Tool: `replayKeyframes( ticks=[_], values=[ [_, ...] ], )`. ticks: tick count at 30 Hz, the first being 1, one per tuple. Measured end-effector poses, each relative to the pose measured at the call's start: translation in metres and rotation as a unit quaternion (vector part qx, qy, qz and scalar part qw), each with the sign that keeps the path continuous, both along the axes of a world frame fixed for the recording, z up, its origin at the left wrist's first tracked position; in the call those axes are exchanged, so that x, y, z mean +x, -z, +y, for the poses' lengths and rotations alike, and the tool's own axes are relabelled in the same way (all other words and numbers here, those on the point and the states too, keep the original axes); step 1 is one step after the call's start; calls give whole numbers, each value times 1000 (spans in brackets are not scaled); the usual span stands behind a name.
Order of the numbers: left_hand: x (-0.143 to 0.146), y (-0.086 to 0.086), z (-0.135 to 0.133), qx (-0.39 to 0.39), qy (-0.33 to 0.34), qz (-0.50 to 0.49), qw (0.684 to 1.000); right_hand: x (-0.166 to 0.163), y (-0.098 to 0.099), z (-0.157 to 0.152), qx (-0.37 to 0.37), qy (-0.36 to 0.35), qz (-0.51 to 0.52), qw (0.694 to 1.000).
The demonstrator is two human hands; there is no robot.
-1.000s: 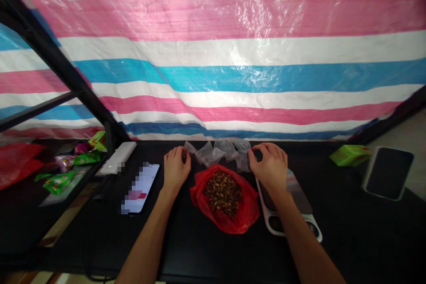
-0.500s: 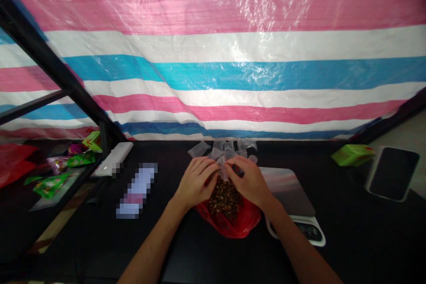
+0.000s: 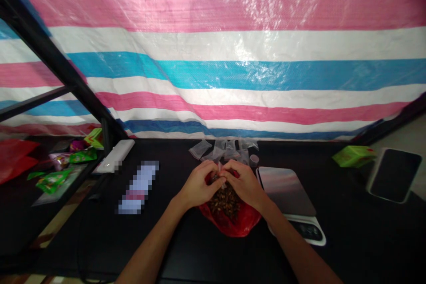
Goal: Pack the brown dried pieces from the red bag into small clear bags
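Both hands meet above a red plastic bag (image 3: 238,230), which lies open on the black table. Loose brown dried bits (image 3: 225,204) fill it. My left hand (image 3: 201,184) is closed, its thumb and fingers pinching a small clear plastic bag (image 3: 220,167) by one side. My right hand (image 3: 244,185) pinches the other side, fingertips almost touching those of the left. Most of the small bag is hidden behind the fingers. Just beyond the hands lie several more small clear bags (image 3: 230,149) and a small round cap-like piece (image 3: 254,160).
To the right is a flat scale (image 3: 288,191) with a metal top. Farther right stand a green box (image 3: 353,156) and a dark-screened device (image 3: 395,175). A white oblong device (image 3: 116,156) and green packets (image 3: 55,181) lie left, near a black metal frame (image 3: 75,86).
My hands have drawn together, and the small clear bag between them is now mostly covered by the fingers. The view has shifted very slightly.
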State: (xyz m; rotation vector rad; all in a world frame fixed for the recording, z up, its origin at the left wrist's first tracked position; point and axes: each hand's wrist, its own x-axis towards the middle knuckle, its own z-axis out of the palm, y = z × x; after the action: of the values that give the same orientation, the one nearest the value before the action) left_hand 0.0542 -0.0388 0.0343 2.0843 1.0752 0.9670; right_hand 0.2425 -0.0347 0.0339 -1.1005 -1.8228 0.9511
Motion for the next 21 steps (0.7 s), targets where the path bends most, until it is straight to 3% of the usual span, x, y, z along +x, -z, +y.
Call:
replayKeyframes(
  ticks=[9, 21],
  values=[
    [-3, -5, 1, -30, 30, -25, 999, 0, 3, 2, 6, -14, 7, 1000],
    [-5, -6, 1, -2, 26, 10, 1000, 3, 0, 2, -2, -43, -6, 999]
  ],
)
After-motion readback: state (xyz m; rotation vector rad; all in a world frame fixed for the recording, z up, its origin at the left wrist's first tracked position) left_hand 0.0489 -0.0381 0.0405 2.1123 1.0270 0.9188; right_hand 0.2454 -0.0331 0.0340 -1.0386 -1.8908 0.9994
